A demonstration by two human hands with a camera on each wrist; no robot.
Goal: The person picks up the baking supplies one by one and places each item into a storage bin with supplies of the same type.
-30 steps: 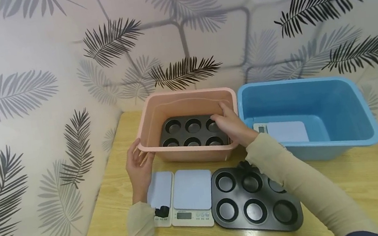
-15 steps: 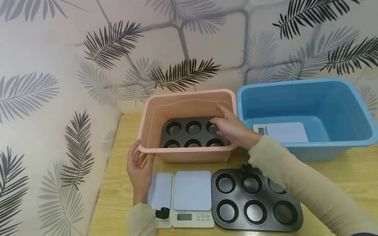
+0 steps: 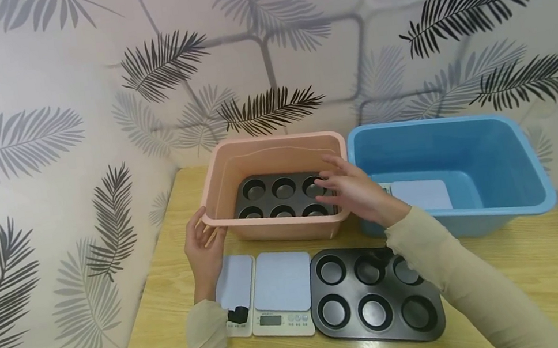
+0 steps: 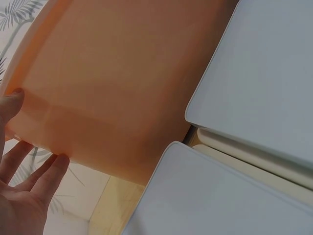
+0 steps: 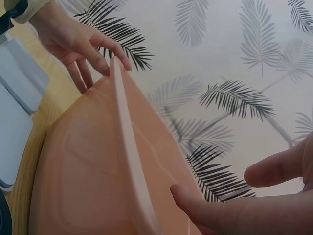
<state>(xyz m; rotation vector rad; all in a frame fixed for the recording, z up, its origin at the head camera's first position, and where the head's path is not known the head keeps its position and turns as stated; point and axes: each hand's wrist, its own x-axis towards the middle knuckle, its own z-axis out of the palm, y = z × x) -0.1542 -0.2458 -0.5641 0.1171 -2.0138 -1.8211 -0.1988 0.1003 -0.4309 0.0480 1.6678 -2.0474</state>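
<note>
At the near left corner of the pink plastic bin [image 3: 285, 228], my left hand [image 3: 204, 258] holds the rim. The right wrist view shows the left thumb [image 5: 99, 63] and index finger on either side of that corner. A dark muffin tin [image 3: 271, 197] lies flat on the bin's floor, partly hidden behind the near wall. My right hand [image 3: 359, 190] hovers over the bin's right side, fingers spread and apart from each other, nothing in it. The right wrist view has its thumb and a finger stretched out above the rim.
Two kitchen scales [image 3: 283, 282] lie side by side in front of the pink bin. A second muffin tin [image 3: 354, 307] is to their right on the wooden table [image 3: 519, 260]. The blue bin [image 3: 496, 159] at the right contains another scale [image 3: 420, 194]. A patterned wall stands behind.
My right hand has let go of the muffin tin in the pink bin, spread its fingers and drawn back slightly right. My left hand has stayed at the bin's corner.
</note>
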